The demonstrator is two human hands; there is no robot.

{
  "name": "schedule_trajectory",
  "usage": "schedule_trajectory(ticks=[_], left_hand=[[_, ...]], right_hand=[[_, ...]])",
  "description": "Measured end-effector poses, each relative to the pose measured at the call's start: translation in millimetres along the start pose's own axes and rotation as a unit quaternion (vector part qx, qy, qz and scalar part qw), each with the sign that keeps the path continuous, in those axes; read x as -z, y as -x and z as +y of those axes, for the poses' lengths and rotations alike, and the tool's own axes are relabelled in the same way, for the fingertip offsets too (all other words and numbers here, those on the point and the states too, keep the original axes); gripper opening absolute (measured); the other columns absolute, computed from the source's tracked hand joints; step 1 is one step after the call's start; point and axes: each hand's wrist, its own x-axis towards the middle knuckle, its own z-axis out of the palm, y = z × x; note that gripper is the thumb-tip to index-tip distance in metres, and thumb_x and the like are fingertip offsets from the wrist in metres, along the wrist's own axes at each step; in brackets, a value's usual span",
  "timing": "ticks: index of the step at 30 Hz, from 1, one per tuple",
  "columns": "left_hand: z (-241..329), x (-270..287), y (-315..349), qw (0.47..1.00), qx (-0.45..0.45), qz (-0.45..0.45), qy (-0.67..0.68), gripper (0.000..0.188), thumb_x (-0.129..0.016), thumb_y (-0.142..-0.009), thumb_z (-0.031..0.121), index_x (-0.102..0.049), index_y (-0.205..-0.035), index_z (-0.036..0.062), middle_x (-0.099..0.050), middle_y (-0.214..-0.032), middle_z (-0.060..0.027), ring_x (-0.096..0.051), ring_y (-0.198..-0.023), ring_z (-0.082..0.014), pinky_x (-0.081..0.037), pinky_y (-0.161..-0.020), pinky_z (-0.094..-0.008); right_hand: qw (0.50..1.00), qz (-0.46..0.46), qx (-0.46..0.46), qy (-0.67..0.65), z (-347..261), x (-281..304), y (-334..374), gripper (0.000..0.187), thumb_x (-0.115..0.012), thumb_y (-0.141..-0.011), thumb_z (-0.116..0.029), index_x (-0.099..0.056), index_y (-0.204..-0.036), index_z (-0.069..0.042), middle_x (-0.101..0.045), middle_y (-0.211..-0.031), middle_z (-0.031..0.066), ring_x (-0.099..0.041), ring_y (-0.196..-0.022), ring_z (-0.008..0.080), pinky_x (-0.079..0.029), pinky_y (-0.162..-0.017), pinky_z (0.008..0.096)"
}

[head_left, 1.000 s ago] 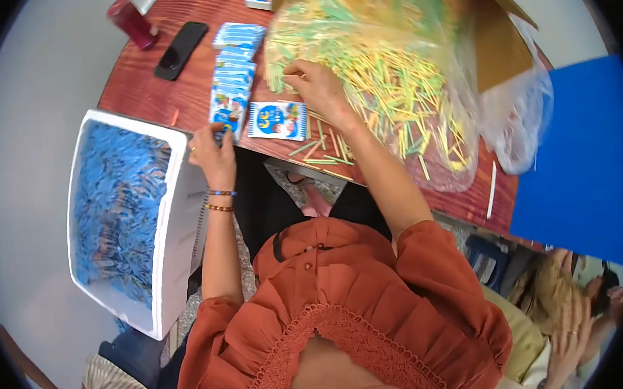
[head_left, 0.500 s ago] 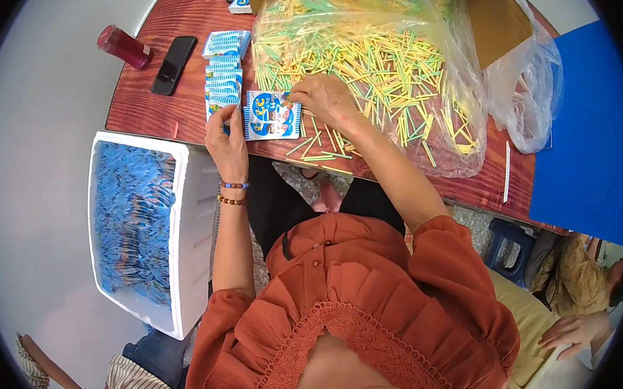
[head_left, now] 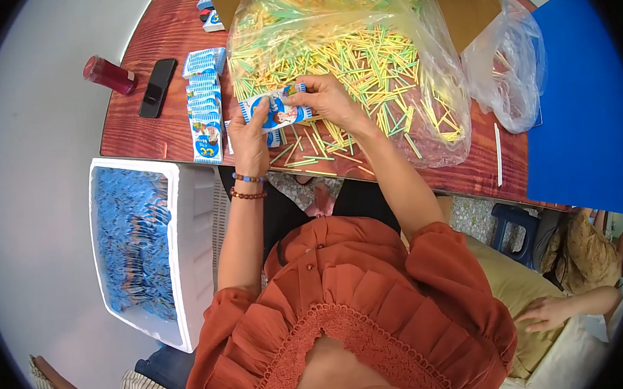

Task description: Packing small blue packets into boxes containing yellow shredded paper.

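Between both hands I hold a small blue-and-white printed packet (head_left: 291, 116) just above the table. My left hand (head_left: 251, 137) pinches its left part with the thumb on top. My right hand (head_left: 328, 103) grips the right end. Part of another packet (head_left: 273, 138) shows beneath, lying flat. Left of my hands, a column of overlapping packets (head_left: 205, 104) rests on the table. Short yellow and green sticks (head_left: 360, 61) are heaped in and around a clear plastic bag (head_left: 445, 124) beyond my right hand, and some lie loose near the table's front edge.
A phone (head_left: 157, 88) and a red bottle (head_left: 109, 75) lie at the left. Below them a white foam box (head_left: 178, 254) is filled with blue packets. A cardboard flap (head_left: 461, 7), a crumpled clear bag (head_left: 509, 72) and a blue board (head_left: 572, 104) are at right. Other people sit nearby.
Both hands have lifted a packet off the table, where one lay flat between them. The left hand has left the packet column and moved right. The whole view has shifted slightly.
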Motion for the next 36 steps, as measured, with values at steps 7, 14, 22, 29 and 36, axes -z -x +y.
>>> schedule_trajectory(ticks=[7,14,22,29,36], left_hand=[[-18.9,0.1,0.1,0.999,-0.016,0.026,0.036,0.011,-0.067,-0.087,0.010,-0.065,-0.095,0.0015,-0.067,-0.087,-0.0017,-0.060,-0.072,-0.0063,-0.048,-0.060,-0.0222],[-28.3,-6.7,-2.5,0.995,0.011,0.013,0.100,0.021,-0.058,-0.094,0.020,-0.063,-0.095,0.0005,-0.067,-0.092,-0.0052,-0.064,-0.080,-0.0119,-0.053,-0.069,-0.0263],[-22.2,-16.1,5.2,0.986,0.077,-0.043,0.138,0.027,-0.058,-0.094,0.027,-0.059,-0.105,0.0018,-0.066,-0.099,-0.0080,-0.064,-0.086,-0.0163,-0.053,-0.073,-0.0302],[-18.5,-15.4,2.8,0.990,0.073,-0.050,0.110,0.024,-0.056,-0.095,0.027,-0.062,-0.099,0.0035,-0.067,-0.094,-0.0062,-0.065,-0.085,-0.0164,-0.054,-0.075,-0.0327],[-24.9,-24.9,3.5,0.989,0.083,-0.054,0.108,0.020,-0.059,-0.094,0.022,-0.061,-0.097,0.0026,-0.066,-0.092,-0.0062,-0.065,-0.081,-0.0156,-0.055,-0.069,-0.0305]], right_hand=[[0.998,0.044,0.020,-0.051,4.1,-4.4,13.9,0.015,-0.067,-0.085,-0.013,-0.070,-0.091,0.000,-0.063,-0.071,-0.0010,-0.052,-0.063,0.0020,-0.042,-0.055,0.0200],[0.988,0.115,0.028,-0.102,-4.6,17.4,23.8,0.016,-0.060,-0.092,-0.016,-0.067,-0.096,-0.003,-0.066,-0.082,0.0000,-0.059,-0.076,0.0075,-0.045,-0.065,0.0219],[0.934,-0.024,0.220,0.281,-15.3,18.9,44.5,0.016,-0.065,-0.082,-0.007,-0.064,-0.098,-0.007,-0.050,-0.127,0.0082,-0.046,-0.121,0.0227,-0.034,-0.104,0.0378],[0.972,0.052,0.204,0.106,-12.0,24.9,46.4,0.022,-0.072,-0.078,-0.011,-0.063,-0.099,-0.007,-0.050,-0.125,0.0083,-0.047,-0.119,0.0213,-0.036,-0.101,0.0353],[0.948,-0.023,0.221,0.229,-2.4,19.2,40.8,0.027,-0.073,-0.079,-0.016,-0.066,-0.104,-0.009,-0.053,-0.124,0.0077,-0.047,-0.120,0.0235,-0.035,-0.103,0.0360]])
